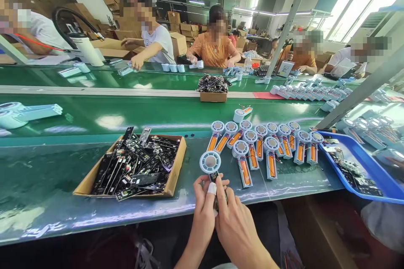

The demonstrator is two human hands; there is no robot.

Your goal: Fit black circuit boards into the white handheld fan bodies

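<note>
A light-blue handheld fan body [210, 162] with a round, slotted head is held up at the table's front edge. My left hand [203, 208] is closed around its handle, a white cover on the thumb. From the other side my right hand [235, 218] also grips the handle, its index finger lying along a black circuit board [214, 176] in it. The fingers hide most of the handle. Just beyond, several similar fan bodies [244, 170] lie with orange parts and thin wires in their handles. Left of my hands, a cardboard box [179, 168] holds many black circuit boards [139, 164].
A blue tray [388, 180] with more boards sits at the right edge. Behind runs a green conveyor belt [158, 111]; a small carton [213, 96] of dark parts stands beyond it. A metal post [350, 96] rises at right. Several co-workers sit across the line.
</note>
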